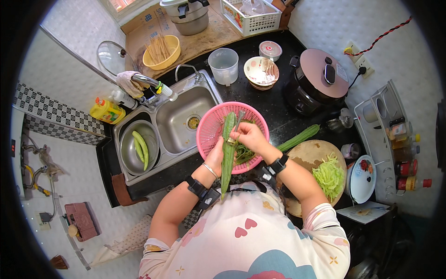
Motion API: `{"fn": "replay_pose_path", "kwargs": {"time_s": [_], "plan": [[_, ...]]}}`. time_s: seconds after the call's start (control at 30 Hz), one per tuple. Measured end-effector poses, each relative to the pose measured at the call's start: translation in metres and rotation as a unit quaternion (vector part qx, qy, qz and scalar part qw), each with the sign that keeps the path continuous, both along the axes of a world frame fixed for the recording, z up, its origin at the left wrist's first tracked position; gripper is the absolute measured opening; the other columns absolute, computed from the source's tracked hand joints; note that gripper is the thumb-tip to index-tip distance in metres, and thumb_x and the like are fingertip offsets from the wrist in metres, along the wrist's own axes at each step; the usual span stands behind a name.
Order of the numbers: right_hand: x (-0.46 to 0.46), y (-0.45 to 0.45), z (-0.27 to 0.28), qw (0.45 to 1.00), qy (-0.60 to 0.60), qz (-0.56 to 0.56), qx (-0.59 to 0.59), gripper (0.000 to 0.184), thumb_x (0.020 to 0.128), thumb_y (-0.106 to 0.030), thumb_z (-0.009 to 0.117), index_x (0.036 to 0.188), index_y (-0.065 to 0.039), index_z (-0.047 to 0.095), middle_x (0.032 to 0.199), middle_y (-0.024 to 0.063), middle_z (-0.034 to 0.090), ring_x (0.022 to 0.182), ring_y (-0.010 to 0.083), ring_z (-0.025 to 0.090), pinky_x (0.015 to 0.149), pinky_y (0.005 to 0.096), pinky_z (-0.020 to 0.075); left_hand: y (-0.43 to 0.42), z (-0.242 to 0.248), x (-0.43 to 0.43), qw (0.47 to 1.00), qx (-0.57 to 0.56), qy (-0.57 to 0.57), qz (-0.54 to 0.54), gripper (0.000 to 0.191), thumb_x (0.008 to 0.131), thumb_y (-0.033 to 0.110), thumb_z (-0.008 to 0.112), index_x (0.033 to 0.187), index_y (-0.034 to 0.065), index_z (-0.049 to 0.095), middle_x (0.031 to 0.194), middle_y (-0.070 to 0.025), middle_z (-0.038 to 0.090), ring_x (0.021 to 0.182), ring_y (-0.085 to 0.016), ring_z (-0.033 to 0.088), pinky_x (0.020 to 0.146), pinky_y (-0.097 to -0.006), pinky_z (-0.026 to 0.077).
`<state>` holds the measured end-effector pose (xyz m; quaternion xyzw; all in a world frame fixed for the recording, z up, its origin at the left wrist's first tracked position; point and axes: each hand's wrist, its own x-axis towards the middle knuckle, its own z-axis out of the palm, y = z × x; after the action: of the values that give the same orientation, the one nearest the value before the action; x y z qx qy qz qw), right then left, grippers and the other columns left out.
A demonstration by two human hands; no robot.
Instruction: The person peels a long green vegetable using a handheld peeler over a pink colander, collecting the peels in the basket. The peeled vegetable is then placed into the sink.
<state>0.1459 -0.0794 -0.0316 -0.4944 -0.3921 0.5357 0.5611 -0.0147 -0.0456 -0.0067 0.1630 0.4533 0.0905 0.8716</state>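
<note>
My left hand (216, 157) holds a long ridged gourd (228, 157) upright in the picture, over the near left part of a pink plastic colander (263, 127). In my right hand (249, 137) is a metal peeler (239, 122), its head against the gourd's skin. Green peelings (244, 156) lie in the colander, partly hidden by my hands. A second ridged gourd (299, 137) rests on the black counter, right of the colander. Two peeled pale green gourds (141, 150) lie in a steel bowl (127, 157) at the left of the sink.
A steel sink (170, 122) with a faucet (167, 91) stands at left. Shredded cabbage (329, 177) lies on a round wooden board (301, 153) at right. Farther back are a plastic measuring jug (223, 66), stacked bowls (259, 71) and an electric pressure cooker (313, 83). A lidded enamel pot (360, 188) sits beside the board.
</note>
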Motion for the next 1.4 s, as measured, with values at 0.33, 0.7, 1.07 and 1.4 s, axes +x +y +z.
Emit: {"fn": "replay_pose_path", "kwargs": {"time_s": [0.33,0.7,1.07,1.4], "plan": [[0.059,0.056,-0.034,0.988,-0.066,-0.135,-0.030,0.018,0.083,-0.017,0.069,0.081,0.000,0.066,0.073,0.0010,0.064,0.068,0.0074,0.057,0.061,0.0242,0.0461,-0.019,-0.006,-0.016,0.999,0.025,-0.007,-0.038,0.056,0.094,0.063,0.029,0.094,0.0130,0.053,0.066,-0.0051,0.051,0.056,-0.017,0.047,0.051,-0.0297,0.041],[0.054,0.015,-0.007,0.656,-0.748,-0.011,0.100,0.007,0.073,-0.009,0.059,0.077,-0.009,0.065,0.086,0.0061,0.061,0.078,0.0258,0.060,0.067,0.0381,0.0491,-0.004,-0.004,-0.011,0.998,0.030,0.035,0.045,0.054,0.092,0.062,0.039,0.099,0.0104,0.053,0.078,-0.0067,0.054,0.063,-0.020,0.055,0.054,-0.0349,0.047],[0.056,-0.007,0.007,0.966,-0.102,0.108,-0.211,0.018,0.071,-0.015,0.071,0.069,0.000,0.063,0.060,0.0030,0.057,0.054,0.0109,0.052,0.052,0.0288,0.0438,0.010,-0.019,-0.004,0.998,-0.022,-0.015,0.050,0.052,0.093,0.061,0.035,0.105,0.0148,0.056,0.078,-0.0050,0.055,0.067,-0.020,0.056,0.057,-0.0377,0.047],[0.047,-0.018,-0.008,0.911,-0.336,0.154,-0.184,0.013,0.071,-0.013,0.070,0.074,-0.001,0.065,0.067,0.0093,0.064,0.063,0.0166,0.062,0.061,0.0288,0.0493,0.016,-0.012,0.001,0.997,-0.008,0.004,0.071,0.055,0.094,0.061,0.032,0.106,0.0144,0.057,0.078,-0.0045,0.055,0.065,-0.018,0.055,0.055,-0.0350,0.046]]}}
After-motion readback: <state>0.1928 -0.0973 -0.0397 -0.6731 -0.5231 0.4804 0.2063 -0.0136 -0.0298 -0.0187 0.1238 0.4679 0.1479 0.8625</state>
